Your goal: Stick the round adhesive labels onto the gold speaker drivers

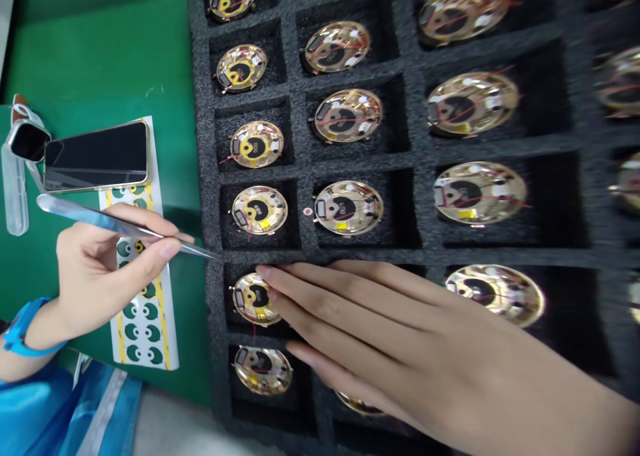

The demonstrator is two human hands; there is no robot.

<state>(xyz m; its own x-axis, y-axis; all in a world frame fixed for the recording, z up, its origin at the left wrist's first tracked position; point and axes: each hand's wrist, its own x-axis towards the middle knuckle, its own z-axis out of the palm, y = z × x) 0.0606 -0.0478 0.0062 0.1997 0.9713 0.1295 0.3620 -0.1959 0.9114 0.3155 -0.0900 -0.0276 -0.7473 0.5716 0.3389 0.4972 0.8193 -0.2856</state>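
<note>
My left hand (107, 273) pinches silver tweezers (113, 224) between thumb and fingers. Their tip reaches the rim of a black foam tray (204, 196). Flat and stretched out, my right hand (380, 329) lies across the tray's lower cells. Its index fingertip is at the edge of a round gold watch case (250, 299) with exposed electronics and yellow pieces; whether it presses on the case I cannot tell. Another watch case (263, 369) sits in the cell below. Part of one more case (357, 403) shows under my right hand.
Rows of similar watch cases (349, 207) fill other tray cells, some with thin red wires sticking out. On the green table (110, 56) lie a phone (97, 156), a smartwatch (30, 141), a clear plastic piece (15, 189) and a white-and-yellow die-cut sticker sheet (145, 336).
</note>
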